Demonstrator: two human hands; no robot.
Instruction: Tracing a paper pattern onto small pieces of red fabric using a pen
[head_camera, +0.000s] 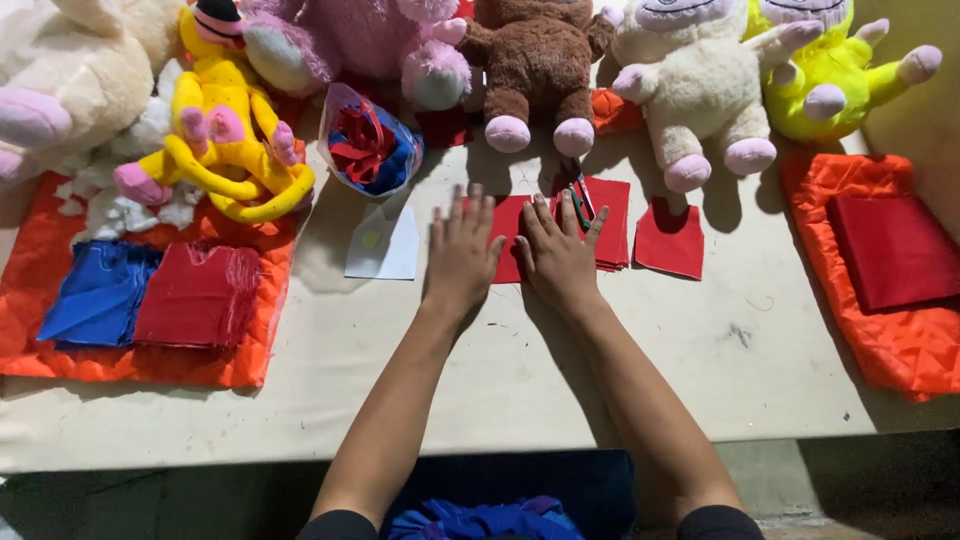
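My left hand (461, 251) and my right hand (558, 252) lie flat side by side, fingers spread, pressing on a red fabric piece (509, 243) in the middle of the pale table (520, 370). A pair of scissors (579, 200) with red and green handles lies just beyond my right hand's fingertips, on a stack of red fabric pieces (612, 220). A single red cut piece (670, 240) lies to the right. A white paper pattern (384, 245) sits left of my left hand.
Plush toys line the back: a yellow one (225, 140), pink (350, 40), brown (535, 70), cream (690, 80), lime (830, 80). A plastic bag of scraps (365, 145) sits nearby. Blue (100, 295) and red (198, 297) fabric stacks lie left; a red stack (895, 250) lies right on orange quilting.
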